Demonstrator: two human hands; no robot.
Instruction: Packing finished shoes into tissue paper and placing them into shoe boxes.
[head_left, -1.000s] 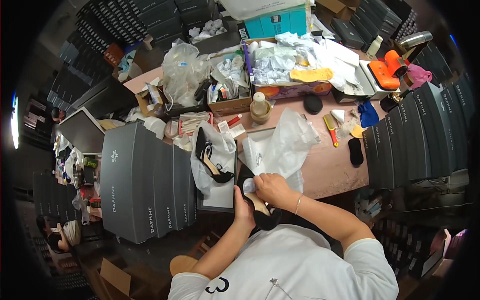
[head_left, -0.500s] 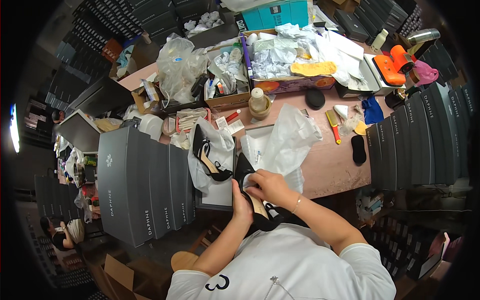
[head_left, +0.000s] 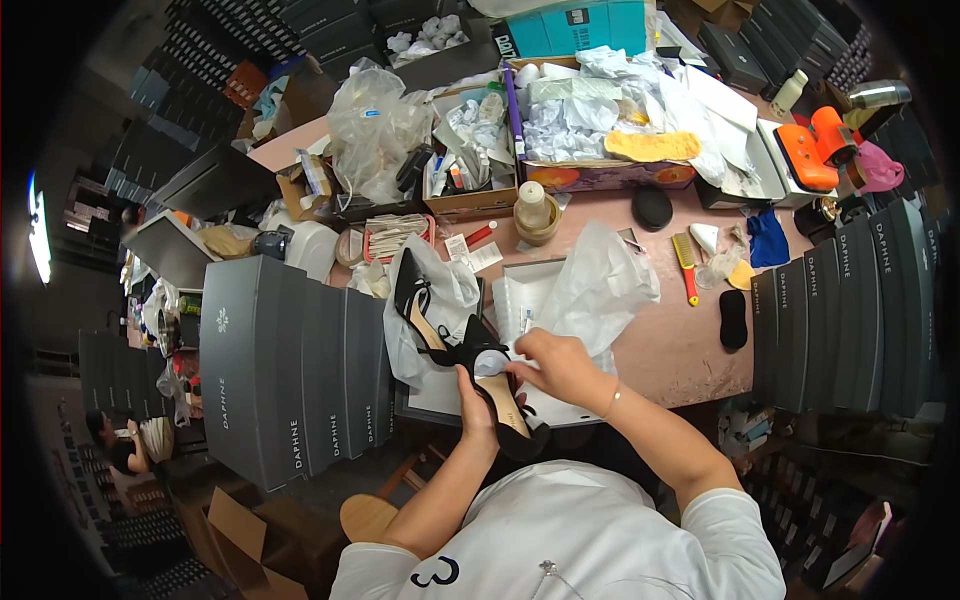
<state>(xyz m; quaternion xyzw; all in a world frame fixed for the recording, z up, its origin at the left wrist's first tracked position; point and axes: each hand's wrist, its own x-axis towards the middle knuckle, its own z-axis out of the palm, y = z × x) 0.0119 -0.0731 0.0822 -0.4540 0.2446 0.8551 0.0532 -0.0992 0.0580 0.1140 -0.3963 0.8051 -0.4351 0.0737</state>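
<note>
A black pointed heeled shoe (head_left: 511, 408) with a beige insole rests in my left hand (head_left: 478, 412), whose fingers wrap round its side. Pale crumpled paper stuffing (head_left: 490, 362) shows in the opening toward the toe. My right hand (head_left: 562, 372) is bent at the shoe's right side, its fingers pinched at the edge of that stuffing. Just left of it, the matching black shoe (head_left: 420, 305) lies on white tissue paper (head_left: 458, 283) over an open grey shoebox (head_left: 430, 392). More tissue (head_left: 600, 290) spreads over the open box part on the right.
Stacked grey shoeboxes stand at the left (head_left: 262, 370) and right (head_left: 850, 300). Behind are a carton of crumpled paper (head_left: 600, 175), a glue bottle (head_left: 535, 210), a red-and-yellow brush (head_left: 686, 268), a black oval pad (head_left: 652, 210) and an orange device (head_left: 808, 160). A person (head_left: 125, 445) sits far left.
My right hand has drawn back to the right from inside the shoe, and the paper stuffing now shows. The held shoe has shifted slightly. The whole view has also moved a little.
</note>
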